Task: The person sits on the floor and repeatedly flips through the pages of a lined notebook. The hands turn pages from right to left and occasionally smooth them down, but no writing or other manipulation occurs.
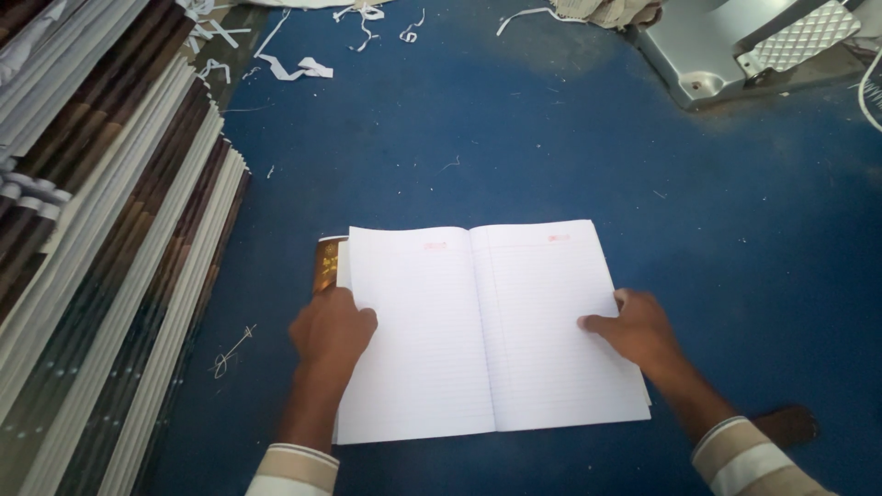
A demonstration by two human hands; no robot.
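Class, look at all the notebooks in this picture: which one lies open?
The notebook on the blue surface under both hands; those stacked at left are closed.

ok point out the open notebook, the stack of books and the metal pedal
open notebook [542, 331], head view, bare right-hand page
stack of books [110, 248], head view, edges mid-stack
metal pedal [801, 35], head view, its ribbed plate

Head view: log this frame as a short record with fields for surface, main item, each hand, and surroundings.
surface: blue floor
main item: open notebook with lined white pages, lying flat
left hand: left hand rests on the left page edge, beside a brown cover that shows from under the pages
right hand: right hand presses on the right page edge
left side: stacked notebooks in a long pile
top: white paper scraps; grey metal machine base
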